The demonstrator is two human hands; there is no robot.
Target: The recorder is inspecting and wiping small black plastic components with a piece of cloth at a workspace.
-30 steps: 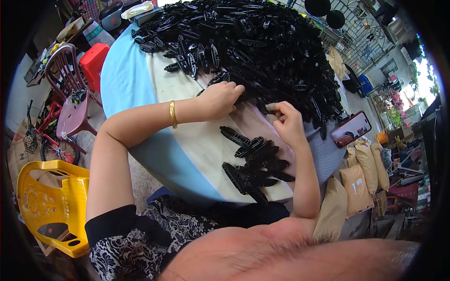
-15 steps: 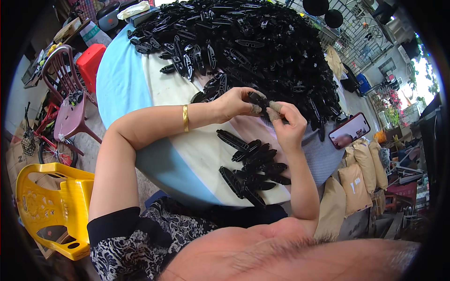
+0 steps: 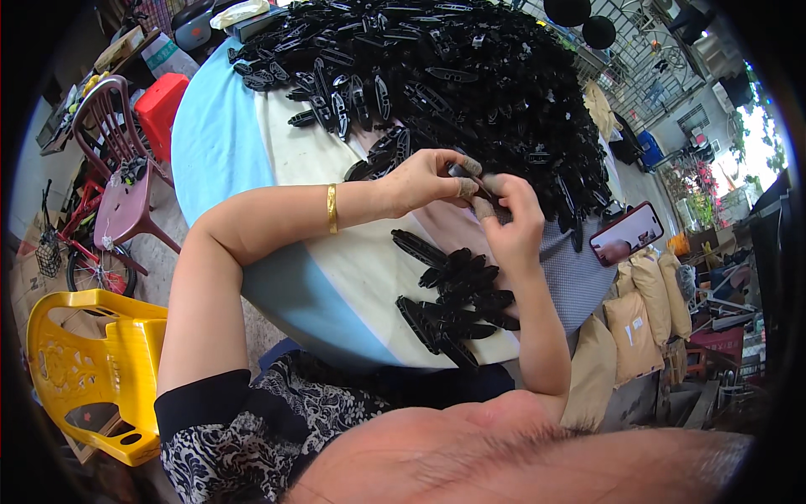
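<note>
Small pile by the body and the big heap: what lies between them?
In the head view, both hands lie between small pile and big heap, pinching one black part.

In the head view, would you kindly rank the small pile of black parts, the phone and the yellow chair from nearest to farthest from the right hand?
1. Small pile of black parts, just below the right hand.
2. Phone, to its right.
3. Yellow chair, far lower left.

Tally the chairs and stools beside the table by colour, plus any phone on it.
Yellow plastic chair: 1
Maroon plastic chair: 1
Red stool: 1
Phone: 1
Total: 4
</note>
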